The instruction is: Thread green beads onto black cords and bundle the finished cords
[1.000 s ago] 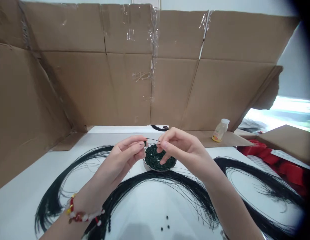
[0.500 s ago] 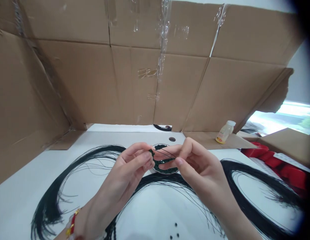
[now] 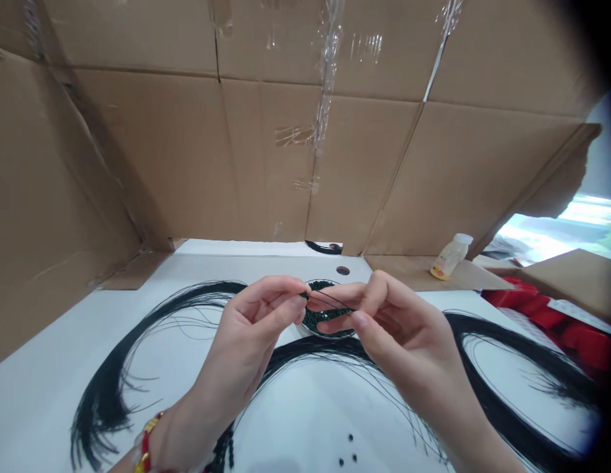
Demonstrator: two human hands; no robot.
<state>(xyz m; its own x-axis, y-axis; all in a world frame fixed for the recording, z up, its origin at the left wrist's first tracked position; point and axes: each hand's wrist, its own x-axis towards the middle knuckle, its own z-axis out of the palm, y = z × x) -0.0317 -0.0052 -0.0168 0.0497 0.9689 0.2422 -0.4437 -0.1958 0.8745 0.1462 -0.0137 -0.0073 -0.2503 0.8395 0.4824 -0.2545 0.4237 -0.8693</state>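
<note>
Thumb and forefinger of my left hand (image 3: 251, 328) are pinched on a small dark bead (image 3: 305, 296), mostly hidden by the fingertips. Thin black cords (image 3: 330, 299) run from it across to my right hand (image 3: 401, 328), whose thumb and forefinger are closed on them; its other fingers point left. Just behind both hands is a round bowl (image 3: 330, 337) of dark green beads, partly covered by my right fingers. Below it, a bundle of black cords (image 3: 305, 347) curves across the white table, passing behind my wrists.
More black cord bundles lie at left (image 3: 106, 381) and right (image 3: 487, 387). Several loose beads (image 3: 354, 457) are near the front edge. A cardboard box wall (image 3: 266, 157) rises behind, with a small bottle (image 3: 451, 256) at its right foot. Red items (image 3: 576, 328) sit far right.
The view has shifted slightly. In my left hand, the dark green beads that showed at the fingertips are now mostly covered. My right hand still pinches the cords.
</note>
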